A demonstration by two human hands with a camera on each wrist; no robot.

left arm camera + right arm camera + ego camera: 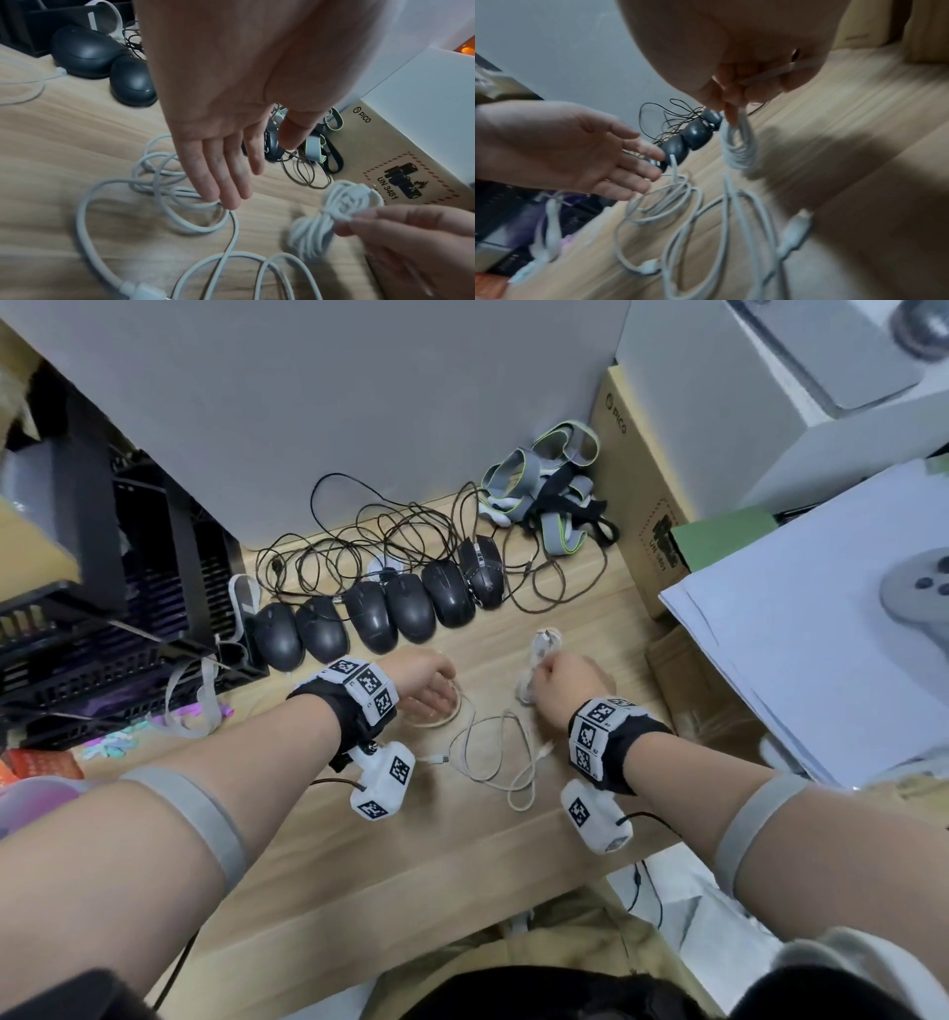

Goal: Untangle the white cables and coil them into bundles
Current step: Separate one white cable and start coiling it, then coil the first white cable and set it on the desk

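Observation:
Loose white cables (493, 752) (180, 213) (706, 223) lie looped and crossed on the wooden desk (411, 855) between my hands. My left hand (426, 683) (226, 182) (618, 162) is spread flat, fingers straight, fingertips (231, 205) touching a small cable loop. My right hand (560, 683) (731, 97) pinches a coiled white cable bundle (539, 660) (331, 215) (739, 146) just above the desk. The bundle hangs below the fingers (359, 221). Two white plugs (795, 229) lie on the desk near me.
Several black mice (390, 608) with tangled dark cords (369, 541) line the back of the desk. Grey straps (549, 485) and a PICO cardboard box (642, 505) stand at the back right. A black rack (102, 618) is on the left, white papers (821, 634) on the right.

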